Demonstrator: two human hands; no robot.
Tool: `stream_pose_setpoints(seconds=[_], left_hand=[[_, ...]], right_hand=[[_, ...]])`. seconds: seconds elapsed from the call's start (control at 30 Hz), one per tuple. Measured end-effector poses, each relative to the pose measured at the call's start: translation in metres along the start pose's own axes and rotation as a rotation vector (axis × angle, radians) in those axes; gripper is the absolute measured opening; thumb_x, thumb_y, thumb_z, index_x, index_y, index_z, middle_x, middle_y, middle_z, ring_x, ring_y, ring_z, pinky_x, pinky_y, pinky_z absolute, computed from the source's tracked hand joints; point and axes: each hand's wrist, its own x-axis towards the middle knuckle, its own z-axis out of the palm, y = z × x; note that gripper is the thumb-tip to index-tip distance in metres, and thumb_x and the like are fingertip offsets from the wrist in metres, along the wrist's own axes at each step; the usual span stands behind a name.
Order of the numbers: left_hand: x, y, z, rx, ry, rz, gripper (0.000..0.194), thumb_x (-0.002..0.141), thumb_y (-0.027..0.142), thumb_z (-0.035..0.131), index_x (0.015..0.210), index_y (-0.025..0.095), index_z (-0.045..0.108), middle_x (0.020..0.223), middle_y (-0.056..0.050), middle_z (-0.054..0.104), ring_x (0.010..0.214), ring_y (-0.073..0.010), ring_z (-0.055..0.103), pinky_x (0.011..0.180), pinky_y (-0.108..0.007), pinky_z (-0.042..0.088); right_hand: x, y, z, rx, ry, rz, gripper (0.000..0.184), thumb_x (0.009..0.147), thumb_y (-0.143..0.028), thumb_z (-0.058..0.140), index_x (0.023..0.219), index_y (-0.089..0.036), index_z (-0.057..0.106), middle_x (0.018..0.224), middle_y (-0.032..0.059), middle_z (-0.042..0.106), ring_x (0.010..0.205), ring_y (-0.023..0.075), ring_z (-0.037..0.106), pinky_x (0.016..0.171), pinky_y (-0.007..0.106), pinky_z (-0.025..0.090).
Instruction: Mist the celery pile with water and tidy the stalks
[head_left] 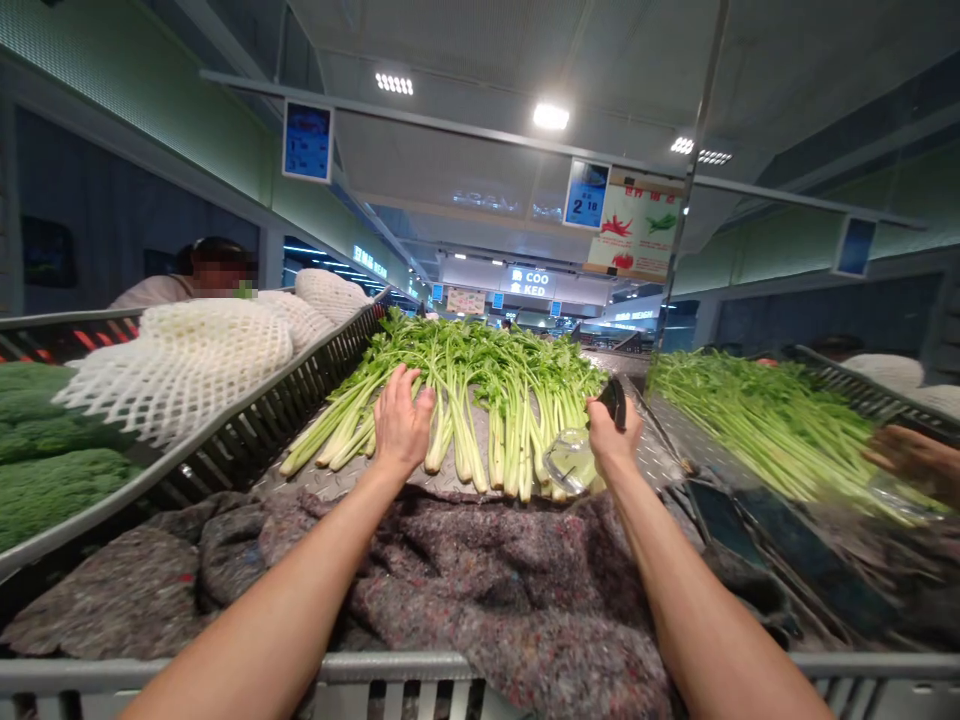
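Note:
Bunches of green celery (465,440) lie spread in a row on a patterned metal shelf (289,482), leaves pointing away from me and pale stalk ends toward me. My left hand (403,415) is over the left part of the celery, fingers extended and holding nothing; whether it touches the stalks I cannot tell. In my right hand (616,435) is a clear spray bottle (571,462) with a black trigger head, tilted low over the celery's right end. A crumpled grey-brown felt blanket (480,580) lies in front of the stalks, under my forearms.
Left, a black crate wall (300,395) separates broccoli (64,490) and net-wrapped produce (187,350). A mirror panel (787,420) borders the right side, reflecting celery and a hand. A crate rim (397,667) runs along the front. A person (187,275) is beyond the left crate.

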Motion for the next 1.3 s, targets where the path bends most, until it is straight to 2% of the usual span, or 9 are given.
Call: stream_pose_setpoints(seconds=[0.33, 0.47, 0.63, 0.83, 1.03, 1.3], left_hand=[[0.000, -0.003, 0.001, 0.010, 0.023, 0.006, 0.045, 0.082, 0.041, 0.025, 0.114, 0.014, 0.044, 0.128, -0.015, 0.039, 0.120, -0.0249, 0.034, 0.098, -0.044, 0.027], [0.000, -0.003, 0.001, 0.020, 0.012, 0.005, 0.045, 0.082, 0.040, 0.026, 0.114, 0.014, 0.044, 0.128, -0.015, 0.039, 0.120, -0.0253, 0.034, 0.097, -0.045, 0.027], [-0.001, -0.001, 0.001, 0.002, 0.000, 0.000, 0.044, 0.082, 0.040, 0.026, 0.114, 0.015, 0.044, 0.128, -0.014, 0.039, 0.121, -0.0250, 0.033, 0.098, -0.046, 0.026], [-0.002, -0.001, 0.003, -0.071, -0.027, -0.017, 0.045, 0.081, 0.042, 0.027, 0.114, 0.016, 0.043, 0.129, -0.014, 0.039, 0.122, -0.0247, 0.032, 0.100, -0.046, 0.025], [-0.001, 0.000, 0.004, -0.176, -0.062, -0.009, 0.049, 0.082, 0.044, 0.025, 0.117, 0.014, 0.041, 0.131, -0.014, 0.038, 0.123, -0.0226, 0.032, 0.102, -0.041, 0.025], [0.000, 0.002, 0.002, -0.136, -0.050, 0.043, 0.050, 0.081, 0.043, 0.025, 0.116, 0.012, 0.042, 0.131, -0.015, 0.038, 0.122, -0.0238, 0.033, 0.101, -0.044, 0.026]], right_hand=[[-0.008, -0.016, -0.007, 0.023, 0.136, -0.092, 0.026, 0.061, -0.028, 0.049, 0.085, -0.020, 0.057, 0.077, 0.0003, 0.058, 0.070, 0.0172, 0.051, 0.067, 0.027, 0.036], [-0.009, -0.015, -0.006, 0.047, 0.064, -0.102, 0.024, 0.061, -0.029, 0.050, 0.082, -0.019, 0.058, 0.074, 0.0003, 0.058, 0.067, 0.0163, 0.050, 0.064, 0.026, 0.036], [-0.010, -0.014, -0.001, 0.021, -0.013, -0.032, 0.023, 0.061, -0.036, 0.052, 0.072, -0.017, 0.059, 0.062, -0.0003, 0.054, 0.057, 0.0152, 0.046, 0.053, 0.025, 0.033], [-0.016, -0.017, -0.002, -0.002, -0.044, -0.032, 0.025, 0.059, -0.033, 0.051, 0.079, -0.019, 0.059, 0.067, 0.0008, 0.058, 0.061, 0.0171, 0.049, 0.059, 0.027, 0.035], [-0.012, -0.015, -0.004, -0.013, -0.016, -0.024, 0.026, 0.060, -0.030, 0.050, 0.082, -0.020, 0.059, 0.074, 0.0008, 0.058, 0.066, 0.0176, 0.051, 0.063, 0.027, 0.036], [-0.005, -0.015, -0.003, 0.099, 0.071, -0.095, 0.020, 0.063, -0.030, 0.049, 0.077, -0.019, 0.058, 0.072, 0.0002, 0.057, 0.066, 0.0161, 0.051, 0.063, 0.027, 0.037]])
